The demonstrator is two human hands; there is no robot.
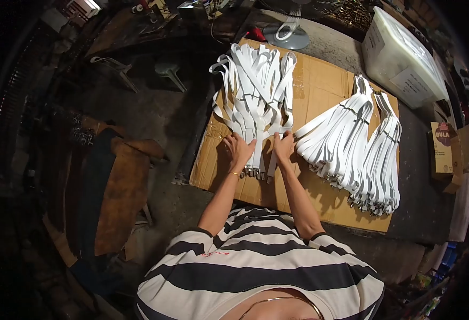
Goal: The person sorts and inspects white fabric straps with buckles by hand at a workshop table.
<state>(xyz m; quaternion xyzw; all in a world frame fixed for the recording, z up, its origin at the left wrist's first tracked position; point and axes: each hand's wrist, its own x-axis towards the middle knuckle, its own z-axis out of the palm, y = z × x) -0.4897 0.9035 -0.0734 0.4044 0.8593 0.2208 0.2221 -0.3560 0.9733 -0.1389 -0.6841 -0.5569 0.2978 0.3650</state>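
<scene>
A pile of white suspenders point(253, 90) with metal clips at the near end lies on a cardboard sheet point(312, 72). My left hand point(240, 153) rests against the pile's left side, its thumb spread from the fingers and touching the straps. At the pile's right edge, my right hand point(283, 147) pinches one pair of suspenders near where its straps join; that strap's lower end hangs toward me. Further right, two more bundles of white suspenders, a wide one point(341, 133) and a narrower one point(385, 160), are fanned out with their clips toward me.
Behind the right bundles stands a large translucent plastic bin point(399, 58) with paper labels. A small printed carton point(443, 152) sits at the right edge. A fan base point(288, 36) is at the back. Brown sheets point(125, 186) hang at left, near a stool point(170, 74).
</scene>
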